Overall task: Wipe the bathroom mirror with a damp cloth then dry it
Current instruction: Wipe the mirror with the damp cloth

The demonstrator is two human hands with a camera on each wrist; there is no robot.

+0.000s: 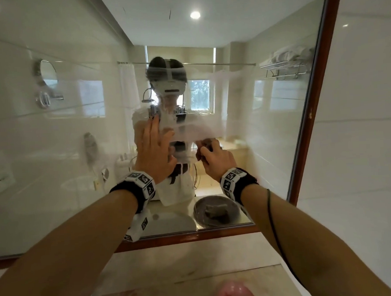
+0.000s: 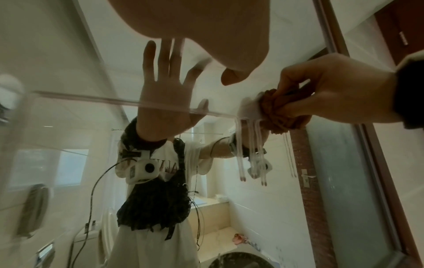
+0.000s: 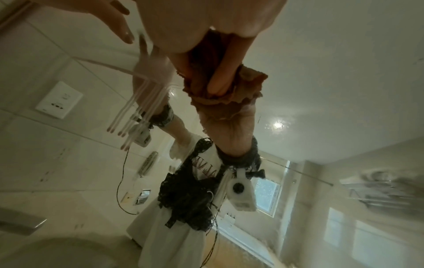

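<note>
Brown cloth (image 2: 278, 112) bunched in right hand (image 1: 215, 157) meets mirror (image 1: 266, 98); left hand (image 1: 152, 150) flat, fingers spread, beside it.

You are standing in a bathroom, likely a hotel's. A wide mirror (image 1: 241, 55) in a dark wooden frame (image 1: 312, 110) fills the wall ahead over a pale stone tabletop (image 1: 195, 258). Reflected at your 12 o'clock are a shower curtain rail (image 1: 208, 63) and a small window (image 1: 199, 93); at 1 o'clock a chrome towel rack (image 1: 283, 69) carries folded white towels; at 10 o'clock a round shaving mirror (image 1: 47, 70) hangs on glossy cream wall tiles (image 1: 359, 139).
</note>
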